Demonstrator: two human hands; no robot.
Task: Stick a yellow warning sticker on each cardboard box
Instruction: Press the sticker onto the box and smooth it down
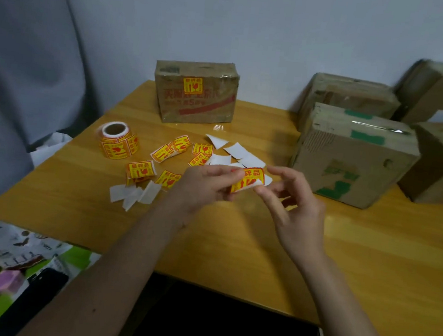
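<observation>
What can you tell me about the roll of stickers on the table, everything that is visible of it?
The roll of stickers stands on end on the wooden table, near its far left edge, its open brown cardboard core facing up. Yellow labels with red print wrap its outside on white backing. The outermost label lifts slightly. Neither hand touches it; loose stickers lie apart, to its right.

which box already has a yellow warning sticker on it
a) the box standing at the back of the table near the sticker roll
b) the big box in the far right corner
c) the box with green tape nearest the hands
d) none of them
a: the box standing at the back of the table shows a yellow sticker on its front face, while the box with green tape shows none on its visible faces.
</observation>
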